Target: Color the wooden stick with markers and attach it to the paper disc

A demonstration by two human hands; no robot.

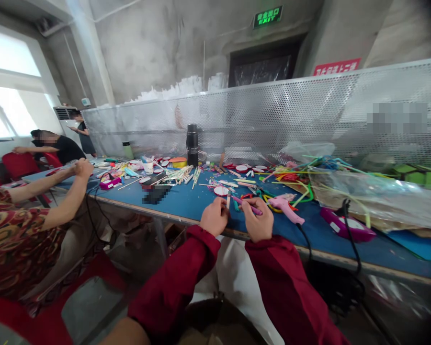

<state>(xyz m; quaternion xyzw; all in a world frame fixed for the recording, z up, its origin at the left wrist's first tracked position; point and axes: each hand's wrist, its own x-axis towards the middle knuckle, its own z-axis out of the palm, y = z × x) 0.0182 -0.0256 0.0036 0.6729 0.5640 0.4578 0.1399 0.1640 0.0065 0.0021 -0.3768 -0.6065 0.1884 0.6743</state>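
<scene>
Hands: left hand (214, 216) and right hand (258, 219) side by side at tabletop's (187, 203) near edge, red sleeves below.
Stick: thin purple stick (247, 204) spanning both hands, tilted toward 4 o'clock.
Fingers: pinched on stick at each end.
Glue gun: pink glue gun (286, 207) at 3 o'clock of right hand, just beside.
Flask: black flask (192, 144) upright at 11 o'clock, well apart.
Neighbour: another person's hands (81, 168) at 9 o'clock.

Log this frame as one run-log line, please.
left hand: pinches purple stick end | right hand: grips purple stick | near: pink glue gun | surface: blue table
</scene>
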